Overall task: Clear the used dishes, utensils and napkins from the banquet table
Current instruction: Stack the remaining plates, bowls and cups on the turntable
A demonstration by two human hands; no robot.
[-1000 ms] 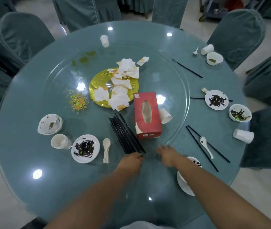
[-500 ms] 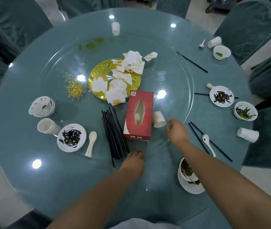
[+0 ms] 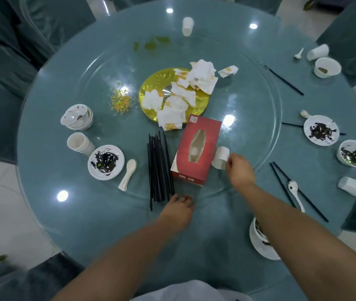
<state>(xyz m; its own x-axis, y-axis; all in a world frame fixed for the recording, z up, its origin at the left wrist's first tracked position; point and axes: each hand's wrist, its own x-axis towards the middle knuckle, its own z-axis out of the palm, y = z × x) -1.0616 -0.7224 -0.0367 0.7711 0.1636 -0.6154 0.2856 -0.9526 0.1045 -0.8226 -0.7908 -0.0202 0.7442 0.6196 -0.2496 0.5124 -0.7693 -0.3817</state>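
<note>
A person's right hand [image 3: 240,169] reaches a tipped paper cup [image 3: 220,157] lying just beside the red tissue box [image 3: 196,149], fingers curled at its rim, though whether they have closed on it cannot be told; the left hand [image 3: 179,206] rests with relaxed fingers on the desk [image 3: 42,192] near the ends of a gathered bundle of black chopsticks [image 3: 159,168]. The clearing appears barely begun: soiled napkins [image 3: 181,98] sit heaped on a yellow plate [image 3: 155,83], stacked bowls [image 3: 78,117] and nested cups [image 3: 79,143] stand at the left beside a sauce-smeared saucer [image 3: 106,162] and a spoon [image 3: 128,173], and more saucers, bowls, cups, spoons and loose chopsticks lie around the right rim. Food crumbs [image 3: 121,101] and green smears mark the glass turntable. The round desk is covered in teal cloth under glass that reflects ceiling lights, ringed by chairs in matching teal covers on a pale tiled floor.
</note>
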